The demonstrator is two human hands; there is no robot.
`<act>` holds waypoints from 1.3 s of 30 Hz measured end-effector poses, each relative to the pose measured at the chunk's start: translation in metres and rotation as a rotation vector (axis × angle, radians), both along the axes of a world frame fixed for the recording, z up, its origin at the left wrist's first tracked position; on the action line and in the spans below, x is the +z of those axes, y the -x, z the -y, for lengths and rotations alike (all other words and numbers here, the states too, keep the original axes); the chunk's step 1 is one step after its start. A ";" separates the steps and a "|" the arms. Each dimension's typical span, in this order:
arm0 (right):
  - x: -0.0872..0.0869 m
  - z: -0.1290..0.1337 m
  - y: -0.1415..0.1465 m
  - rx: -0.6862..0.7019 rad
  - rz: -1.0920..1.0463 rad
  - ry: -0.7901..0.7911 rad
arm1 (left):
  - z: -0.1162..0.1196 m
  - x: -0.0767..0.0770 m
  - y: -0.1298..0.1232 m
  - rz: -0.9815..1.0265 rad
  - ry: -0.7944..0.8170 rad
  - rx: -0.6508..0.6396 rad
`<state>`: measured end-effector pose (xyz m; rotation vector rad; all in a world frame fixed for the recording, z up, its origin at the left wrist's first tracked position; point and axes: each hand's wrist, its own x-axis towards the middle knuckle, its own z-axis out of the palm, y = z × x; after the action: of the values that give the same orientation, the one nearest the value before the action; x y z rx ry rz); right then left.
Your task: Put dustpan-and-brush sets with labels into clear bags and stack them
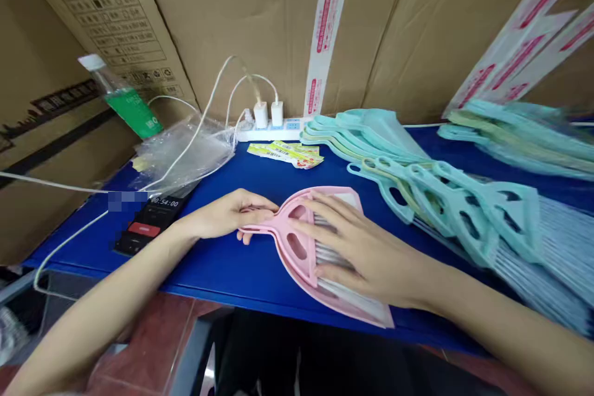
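Note:
In the middle of the blue table, a pink hand brush (304,227) with pale bristles lies inside a matching pink dustpan (320,301). My left hand (227,213) is closed around both handles together, its thumb on top. My right hand (359,247) rests flat over the brush, fingers spread across the bristles and the pink head, and covers part of both. To the right are several overlapping mint-green brushes (473,232) with grey bristles. Behind them lies a stack of mint and yellowish dustpans (371,130).
A white power strip (294,130) with chargers and cables stands at the back, near yellow packets (288,153). At left are a phone (148,226), clear plastic bags (185,148) and a tilted bottle (127,105). Wrapped green sets (524,136) lie far right. Cardboard boxes (260,18) wall the back.

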<state>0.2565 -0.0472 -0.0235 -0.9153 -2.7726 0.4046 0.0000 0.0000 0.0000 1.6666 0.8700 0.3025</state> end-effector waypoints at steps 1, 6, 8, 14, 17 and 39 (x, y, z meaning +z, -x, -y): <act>0.000 0.000 -0.001 -0.005 -0.006 -0.010 | 0.001 0.000 0.000 0.002 0.001 0.002; 0.000 0.000 -0.001 -0.013 -0.036 -0.057 | 0.003 0.001 0.001 0.010 0.007 0.006; 0.000 0.000 -0.001 -0.013 -0.046 -0.073 | 0.003 0.002 0.001 0.013 0.010 0.009; 0.002 0.000 0.000 -0.010 -0.039 -0.087 | 0.001 0.001 0.000 0.015 0.016 0.008; 0.001 0.000 0.000 -0.005 -0.032 -0.106 | 0.002 0.001 0.000 0.018 0.013 0.012; -0.001 0.000 -0.001 0.015 -0.066 -0.253 | 0.004 -0.002 -0.001 0.069 0.115 0.140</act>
<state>0.2573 -0.0475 -0.0247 -0.8052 -2.6919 0.0798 0.0014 -0.0042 -0.0017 1.4843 0.9370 0.3966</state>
